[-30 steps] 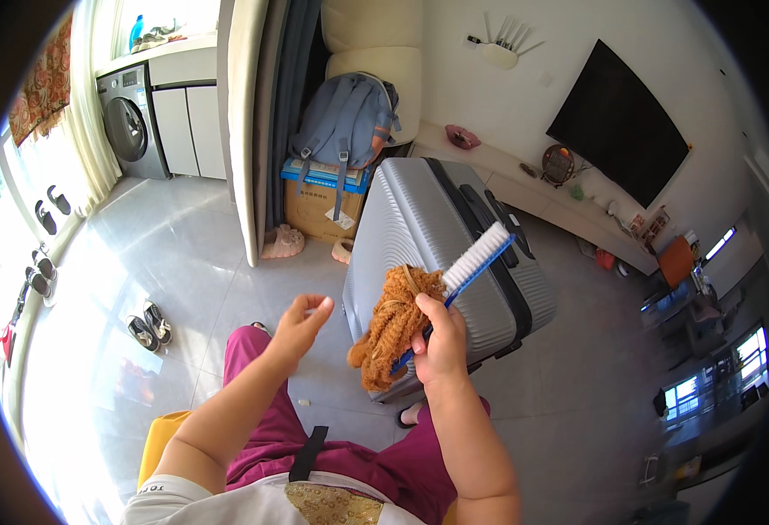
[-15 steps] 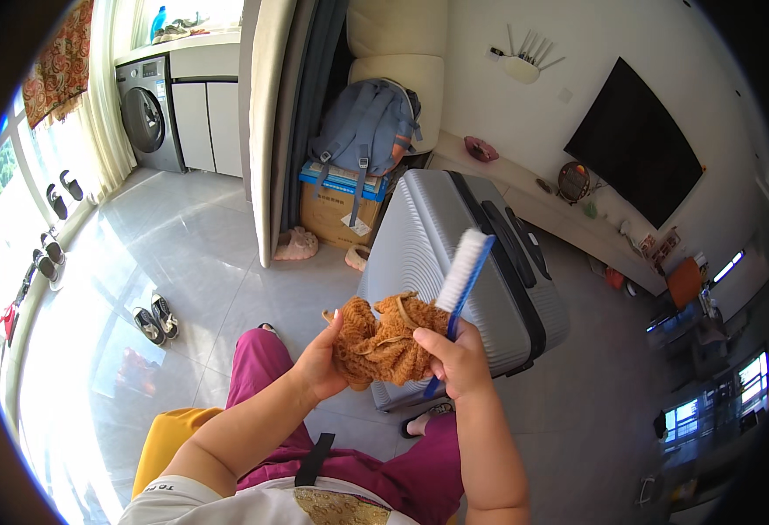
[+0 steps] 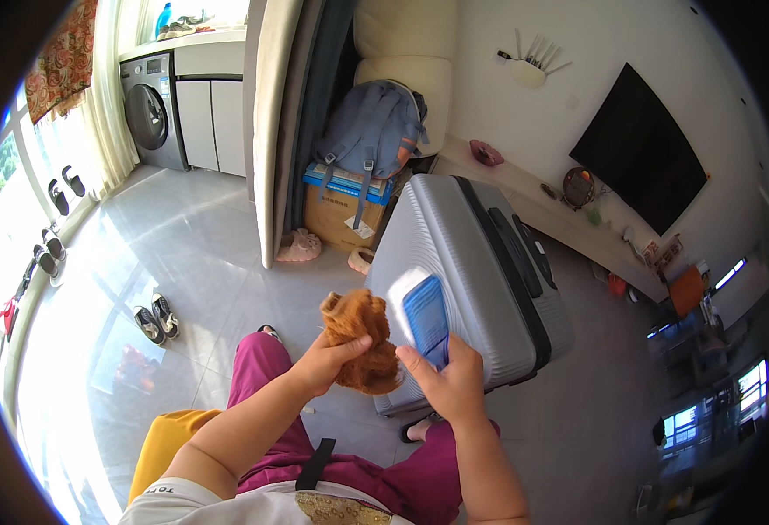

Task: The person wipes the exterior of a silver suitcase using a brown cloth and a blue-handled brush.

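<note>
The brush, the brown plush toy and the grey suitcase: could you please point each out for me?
brush (image 3: pixel 426 320), head view, on its blue back.
brown plush toy (image 3: pixel 360 322), head view, on its upper body.
grey suitcase (image 3: pixel 454 254), head view, on its ribbed shell.

I count two hands of mine: my left hand closed on one brown plush toy, my right hand gripping one blue brush. One grey hard-shell suitcase lies on the floor. One blue backpack sits on one cardboard box. One pair of sneakers lies on the tiles, and two pink slippers by the box. One washing machine, one wall television.
</note>
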